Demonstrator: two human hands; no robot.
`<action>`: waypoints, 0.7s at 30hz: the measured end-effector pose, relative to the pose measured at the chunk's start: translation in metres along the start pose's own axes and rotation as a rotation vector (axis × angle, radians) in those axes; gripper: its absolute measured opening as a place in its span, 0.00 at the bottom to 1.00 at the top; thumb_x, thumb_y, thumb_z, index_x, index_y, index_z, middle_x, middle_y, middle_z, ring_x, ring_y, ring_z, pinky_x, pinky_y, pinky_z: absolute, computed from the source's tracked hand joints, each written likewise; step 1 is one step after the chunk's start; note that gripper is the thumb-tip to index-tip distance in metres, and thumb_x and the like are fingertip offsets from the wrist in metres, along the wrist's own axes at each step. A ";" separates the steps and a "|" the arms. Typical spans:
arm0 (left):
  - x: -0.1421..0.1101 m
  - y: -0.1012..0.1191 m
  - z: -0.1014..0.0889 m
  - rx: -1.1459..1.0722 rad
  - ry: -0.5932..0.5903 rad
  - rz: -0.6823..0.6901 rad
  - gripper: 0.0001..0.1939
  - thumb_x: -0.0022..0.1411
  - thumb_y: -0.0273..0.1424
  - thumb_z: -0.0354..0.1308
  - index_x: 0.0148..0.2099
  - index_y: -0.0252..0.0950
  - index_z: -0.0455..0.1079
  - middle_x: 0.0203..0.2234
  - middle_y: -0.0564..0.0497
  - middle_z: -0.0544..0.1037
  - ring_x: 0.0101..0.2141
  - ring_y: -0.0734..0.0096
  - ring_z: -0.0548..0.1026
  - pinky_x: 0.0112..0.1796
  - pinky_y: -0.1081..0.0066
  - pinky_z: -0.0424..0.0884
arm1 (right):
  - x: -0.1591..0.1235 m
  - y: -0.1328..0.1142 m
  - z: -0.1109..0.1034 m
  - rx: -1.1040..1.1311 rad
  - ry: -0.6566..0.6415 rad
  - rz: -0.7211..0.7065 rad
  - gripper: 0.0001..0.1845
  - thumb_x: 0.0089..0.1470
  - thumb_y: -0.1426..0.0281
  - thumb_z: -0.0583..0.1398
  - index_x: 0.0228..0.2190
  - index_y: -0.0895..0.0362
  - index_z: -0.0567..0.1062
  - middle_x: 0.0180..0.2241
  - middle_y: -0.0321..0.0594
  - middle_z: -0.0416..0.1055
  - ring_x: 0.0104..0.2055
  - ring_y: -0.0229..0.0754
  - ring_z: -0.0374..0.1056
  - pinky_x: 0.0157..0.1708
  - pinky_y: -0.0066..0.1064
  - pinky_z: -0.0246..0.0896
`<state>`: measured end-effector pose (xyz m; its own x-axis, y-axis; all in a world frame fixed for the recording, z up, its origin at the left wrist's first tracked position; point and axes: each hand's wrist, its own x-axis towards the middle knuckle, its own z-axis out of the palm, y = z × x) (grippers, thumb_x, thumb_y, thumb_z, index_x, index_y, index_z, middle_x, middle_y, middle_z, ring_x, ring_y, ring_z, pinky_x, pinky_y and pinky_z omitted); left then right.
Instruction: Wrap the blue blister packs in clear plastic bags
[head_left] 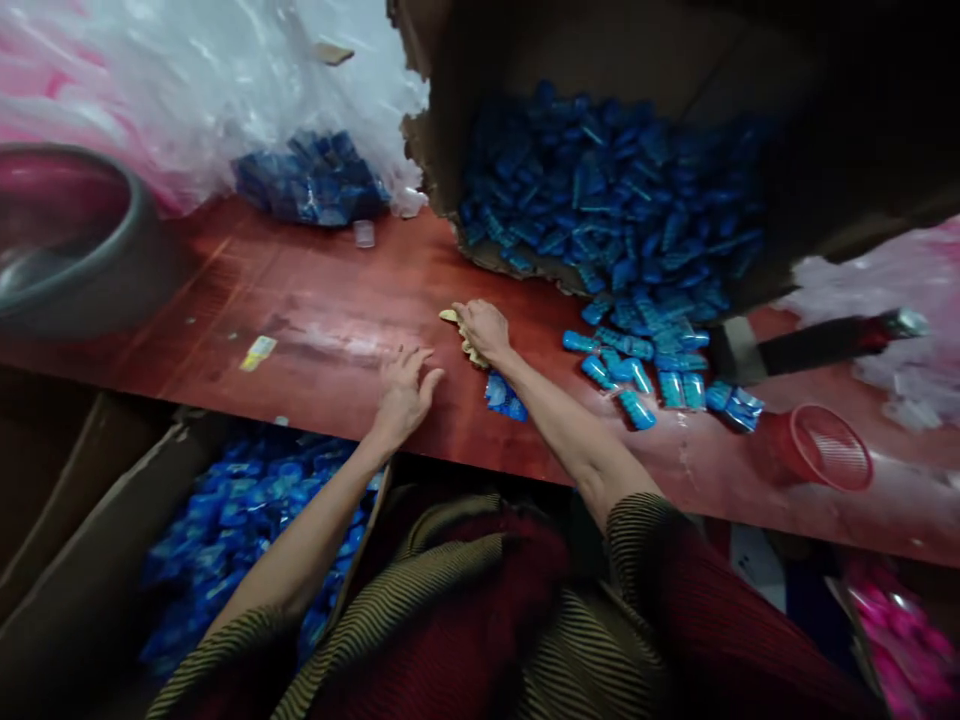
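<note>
My right hand (484, 328) presses down on the red tabletop, its fingers closed over a crumpled pale yellow cloth (471, 350). Most of that cloth is hidden under the palm. Just below my right wrist lies a small blue packet (506, 397). My left hand (405, 392) is over the table's front part with fingers spread and nothing in it. To the right of my right forearm, several small blue wrapped bottle-shaped pieces (636, 410) lie loose on the table.
A large torn carton (442, 190) spills blue pieces (600, 190) onto the table. Left stand a grey tub (142, 230) and a bag of blue packets (311, 185). A red mesh cup (799, 450) and a black-handled tool (814, 345) are at right. Below the edge, blue pieces (240, 520) fill a box.
</note>
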<state>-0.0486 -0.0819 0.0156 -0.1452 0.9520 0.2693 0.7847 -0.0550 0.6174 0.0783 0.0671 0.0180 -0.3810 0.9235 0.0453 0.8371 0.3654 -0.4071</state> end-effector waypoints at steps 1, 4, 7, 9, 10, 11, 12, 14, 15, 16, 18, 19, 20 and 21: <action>0.005 0.008 0.010 0.018 -0.028 0.009 0.19 0.62 0.37 0.49 0.52 0.33 0.67 0.52 0.40 0.71 0.57 0.54 0.62 0.56 0.53 0.56 | 0.002 0.002 -0.007 0.020 0.010 0.043 0.24 0.64 0.59 0.44 0.33 0.58 0.75 0.37 0.46 0.72 0.42 0.45 0.66 0.43 0.36 0.58; 0.021 0.026 0.029 0.087 -0.101 0.038 0.22 0.62 0.36 0.48 0.56 0.32 0.64 0.57 0.39 0.65 0.60 0.50 0.56 0.56 0.50 0.56 | -0.010 0.019 -0.030 0.104 0.110 0.095 0.21 0.63 0.59 0.46 0.42 0.55 0.74 0.46 0.45 0.70 0.48 0.47 0.64 0.46 0.38 0.57; 0.039 0.036 0.043 0.197 -0.152 0.103 0.25 0.62 0.37 0.49 0.60 0.35 0.61 0.62 0.40 0.59 0.62 0.46 0.50 0.56 0.46 0.52 | -0.055 0.044 -0.044 0.135 0.177 0.044 0.19 0.61 0.62 0.50 0.48 0.55 0.71 0.49 0.45 0.68 0.50 0.47 0.63 0.48 0.39 0.56; 0.051 0.038 0.053 0.267 -0.201 0.137 0.26 0.61 0.38 0.49 0.61 0.38 0.60 0.63 0.41 0.56 0.63 0.44 0.48 0.56 0.43 0.51 | -0.096 0.056 -0.045 0.081 0.152 0.053 0.19 0.61 0.63 0.50 0.48 0.56 0.71 0.48 0.46 0.69 0.49 0.48 0.63 0.48 0.39 0.56; 0.055 0.038 0.058 0.298 -0.225 0.136 0.27 0.61 0.39 0.49 0.61 0.38 0.59 0.64 0.40 0.55 0.63 0.43 0.48 0.55 0.42 0.51 | -0.117 0.059 -0.042 0.037 0.115 0.055 0.18 0.60 0.62 0.51 0.48 0.56 0.71 0.47 0.47 0.69 0.49 0.48 0.63 0.48 0.39 0.56; 0.059 0.038 0.063 0.324 -0.246 0.126 0.28 0.61 0.39 0.49 0.62 0.38 0.59 0.64 0.40 0.54 0.62 0.41 0.49 0.55 0.42 0.51 | -0.136 0.059 -0.039 -0.014 0.078 0.056 0.18 0.59 0.62 0.53 0.48 0.56 0.71 0.47 0.47 0.69 0.49 0.49 0.62 0.48 0.40 0.56; 0.061 0.037 0.068 0.345 -0.258 0.111 0.28 0.61 0.40 0.48 0.63 0.39 0.58 0.64 0.39 0.53 0.62 0.41 0.49 0.55 0.41 0.51 | -0.152 0.057 -0.034 -0.071 0.055 0.063 0.19 0.58 0.62 0.55 0.48 0.56 0.71 0.49 0.48 0.68 0.50 0.51 0.61 0.48 0.41 0.56; 0.063 0.036 0.074 0.371 -0.255 0.082 0.29 0.62 0.39 0.47 0.64 0.39 0.55 0.64 0.39 0.52 0.62 0.40 0.50 0.54 0.41 0.51 | -0.173 0.050 -0.026 -0.149 0.046 0.086 0.19 0.57 0.64 0.56 0.49 0.56 0.71 0.50 0.49 0.67 0.52 0.52 0.59 0.48 0.42 0.54; 0.062 0.035 0.076 0.373 -0.246 0.075 0.29 0.62 0.39 0.46 0.64 0.38 0.55 0.64 0.38 0.52 0.62 0.41 0.50 0.55 0.41 0.51 | -0.178 0.046 -0.022 -0.167 0.054 0.099 0.18 0.57 0.65 0.56 0.49 0.55 0.71 0.51 0.49 0.66 0.52 0.52 0.58 0.49 0.42 0.54; 0.060 0.035 0.076 0.367 -0.239 0.070 0.29 0.62 0.39 0.46 0.64 0.37 0.55 0.64 0.38 0.52 0.62 0.41 0.50 0.55 0.41 0.50 | -0.180 0.044 -0.019 -0.173 0.066 0.112 0.18 0.58 0.65 0.56 0.49 0.55 0.71 0.51 0.48 0.67 0.52 0.51 0.58 0.49 0.42 0.53; 0.055 0.034 0.073 0.323 -0.232 0.058 0.29 0.62 0.38 0.45 0.64 0.35 0.55 0.64 0.37 0.53 0.62 0.44 0.51 0.55 0.43 0.51 | -0.180 0.042 -0.016 -0.163 0.094 0.122 0.17 0.58 0.66 0.55 0.49 0.53 0.71 0.50 0.47 0.67 0.51 0.50 0.58 0.48 0.41 0.53; 0.052 0.034 0.070 0.292 -0.223 0.049 0.29 0.62 0.38 0.45 0.64 0.34 0.55 0.63 0.36 0.55 0.62 0.45 0.52 0.55 0.44 0.53 | -0.178 0.042 -0.016 -0.156 0.104 0.117 0.17 0.58 0.66 0.55 0.49 0.52 0.72 0.49 0.46 0.67 0.50 0.50 0.58 0.48 0.41 0.53; 0.050 0.034 0.068 0.266 -0.208 0.042 0.29 0.63 0.38 0.45 0.64 0.33 0.54 0.62 0.36 0.56 0.62 0.46 0.53 0.55 0.45 0.54 | -0.177 0.043 -0.017 -0.149 0.110 0.107 0.16 0.58 0.66 0.55 0.48 0.51 0.72 0.49 0.46 0.67 0.50 0.49 0.58 0.48 0.40 0.52; 0.048 0.035 0.065 0.251 -0.195 0.045 0.29 0.63 0.38 0.44 0.64 0.33 0.54 0.62 0.36 0.57 0.62 0.47 0.53 0.55 0.46 0.54 | -0.176 0.045 -0.017 -0.141 0.111 0.094 0.16 0.59 0.66 0.55 0.48 0.51 0.72 0.49 0.46 0.68 0.49 0.49 0.58 0.47 0.40 0.53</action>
<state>0.0108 -0.0189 0.0016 -0.0080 0.9914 0.1306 0.9153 -0.0453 0.4001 0.1893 -0.0768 0.0078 -0.2595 0.9586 0.1171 0.9167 0.2827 -0.2826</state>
